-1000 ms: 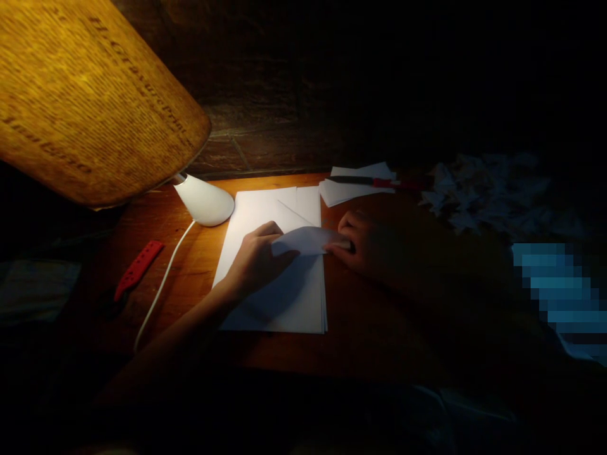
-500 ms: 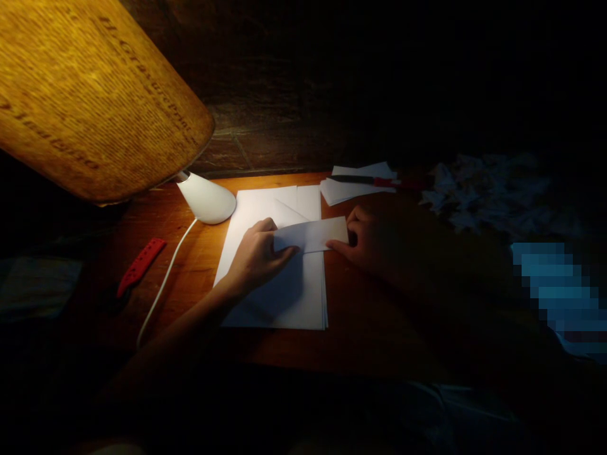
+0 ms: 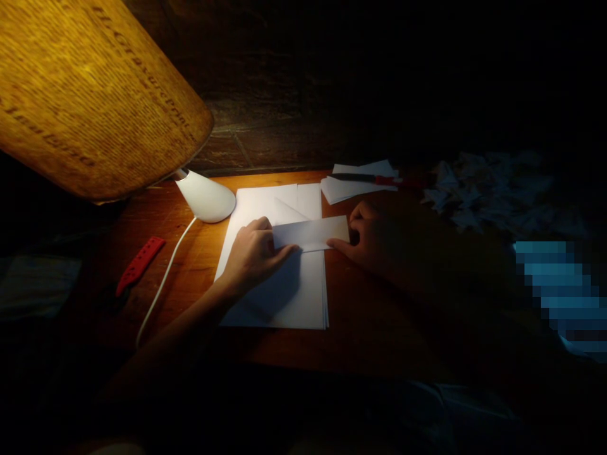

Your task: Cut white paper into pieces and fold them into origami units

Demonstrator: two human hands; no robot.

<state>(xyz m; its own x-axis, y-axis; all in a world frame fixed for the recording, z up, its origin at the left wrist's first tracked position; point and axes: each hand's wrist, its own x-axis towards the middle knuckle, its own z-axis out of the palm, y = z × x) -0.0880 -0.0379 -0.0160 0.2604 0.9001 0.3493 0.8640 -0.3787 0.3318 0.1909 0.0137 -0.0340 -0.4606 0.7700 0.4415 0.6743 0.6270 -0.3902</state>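
A small folded piece of white paper (image 3: 310, 234) is held between my two hands, over a stack of white sheets (image 3: 275, 309). My left hand (image 3: 253, 253) pinches its left end, thumb along the lower edge. At the other end my right hand (image 3: 363, 234) grips the paper's right edge with thumb and curled fingers, partly in shadow. A crease or paper edge shows on the stack just behind the folded paper.
A lamp with a printed shade (image 3: 109, 95) and white base (image 3: 206, 197) stands at left, its cord (image 3: 165, 278) running forward. A red-handled tool (image 3: 142, 262) lies nearby. Behind are small paper pieces (image 3: 351, 189) under a knife (image 3: 353, 177); folded papers (image 3: 478, 189) pile at right.
Both hands keep their hold on the folded paper, which has hardly moved. The whole view has shifted very slightly.
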